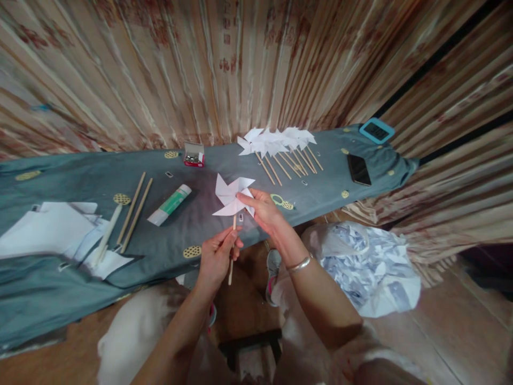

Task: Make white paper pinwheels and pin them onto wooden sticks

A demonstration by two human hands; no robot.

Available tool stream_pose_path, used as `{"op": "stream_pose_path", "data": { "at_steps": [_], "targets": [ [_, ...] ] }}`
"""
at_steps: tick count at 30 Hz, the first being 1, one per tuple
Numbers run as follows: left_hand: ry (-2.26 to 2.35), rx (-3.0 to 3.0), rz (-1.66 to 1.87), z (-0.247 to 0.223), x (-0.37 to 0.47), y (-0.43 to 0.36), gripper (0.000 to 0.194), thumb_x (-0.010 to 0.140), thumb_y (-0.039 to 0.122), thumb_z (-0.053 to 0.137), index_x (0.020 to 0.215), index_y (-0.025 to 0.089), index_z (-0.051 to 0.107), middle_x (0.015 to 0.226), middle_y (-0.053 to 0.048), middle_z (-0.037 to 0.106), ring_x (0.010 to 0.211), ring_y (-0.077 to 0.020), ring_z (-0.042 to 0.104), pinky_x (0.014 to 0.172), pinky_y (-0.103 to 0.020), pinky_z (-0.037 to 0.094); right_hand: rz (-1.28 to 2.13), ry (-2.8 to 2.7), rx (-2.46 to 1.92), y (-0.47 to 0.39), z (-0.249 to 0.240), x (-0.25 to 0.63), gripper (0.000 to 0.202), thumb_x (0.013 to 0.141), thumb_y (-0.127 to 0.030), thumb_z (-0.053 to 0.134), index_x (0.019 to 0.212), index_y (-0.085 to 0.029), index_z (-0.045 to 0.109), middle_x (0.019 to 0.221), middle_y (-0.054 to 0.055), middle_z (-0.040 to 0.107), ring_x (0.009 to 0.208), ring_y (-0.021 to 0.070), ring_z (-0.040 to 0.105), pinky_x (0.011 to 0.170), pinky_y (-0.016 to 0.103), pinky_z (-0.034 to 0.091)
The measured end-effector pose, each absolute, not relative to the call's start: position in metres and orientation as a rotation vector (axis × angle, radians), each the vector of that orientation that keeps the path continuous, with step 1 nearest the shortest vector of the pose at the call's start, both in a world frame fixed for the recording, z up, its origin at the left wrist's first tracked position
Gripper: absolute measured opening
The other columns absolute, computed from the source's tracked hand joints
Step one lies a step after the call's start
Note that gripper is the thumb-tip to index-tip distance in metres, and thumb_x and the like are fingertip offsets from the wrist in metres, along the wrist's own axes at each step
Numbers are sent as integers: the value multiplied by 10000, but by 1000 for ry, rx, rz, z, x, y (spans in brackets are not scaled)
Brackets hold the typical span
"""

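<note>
A white paper pinwheel (230,195) on a thin wooden stick is held up over the front edge of the cloth-covered table. My left hand (218,253) is closed around its stick (231,271), whose lower end pokes out below the fingers. At the pinwheel's centre and right blade, my right hand (262,207) pinches the paper, the thumb lying over the middle. The thumb hides the hub. Behind, several more white pinwheels (276,142) lie overlapping in a row, sticks pointing toward me.
On the table (216,160) are an open box of small metal pieces (194,155), a glue stick (170,205), two loose sticks (136,211), white paper sheets (52,230), a phone (358,169) and a blue-framed timer (377,130). A bag of paper scraps (368,267) stands right.
</note>
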State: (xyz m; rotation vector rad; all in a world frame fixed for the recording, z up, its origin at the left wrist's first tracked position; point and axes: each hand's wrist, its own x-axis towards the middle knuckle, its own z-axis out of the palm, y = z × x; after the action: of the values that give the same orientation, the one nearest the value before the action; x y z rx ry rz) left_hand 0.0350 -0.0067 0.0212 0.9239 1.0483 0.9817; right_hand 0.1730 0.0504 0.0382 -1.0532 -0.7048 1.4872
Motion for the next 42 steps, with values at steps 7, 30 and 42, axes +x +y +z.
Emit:
{"op": "stream_pose_path", "data": {
  "at_steps": [7,30,42],
  "targets": [
    [1007,892,994,21,47,-6,374,703,450,717,856,109,734,540,27,583,390,-55,418,402,-206,329,1490,-635,-1067,50,39,181,325,491,-362,860,702,-185,687,644,-17,695,616,142,614,618,270,476],
    [1011,846,1021,9,67,5,415,676,502,725,812,110,722,521,30,569,369,-54,417,383,-209,335,1405,-592,-1084,59,26,182,289,539,-351,819,726,-186,674,630,-28,685,603,129,617,629,264,469],
    [969,728,966,6,69,6,426,695,509,717,861,117,731,564,9,618,439,-73,491,458,-215,400,1389,-576,-1115,74,26,193,260,529,-321,821,723,-203,697,659,-22,697,648,129,633,649,261,497]
  ]
}}
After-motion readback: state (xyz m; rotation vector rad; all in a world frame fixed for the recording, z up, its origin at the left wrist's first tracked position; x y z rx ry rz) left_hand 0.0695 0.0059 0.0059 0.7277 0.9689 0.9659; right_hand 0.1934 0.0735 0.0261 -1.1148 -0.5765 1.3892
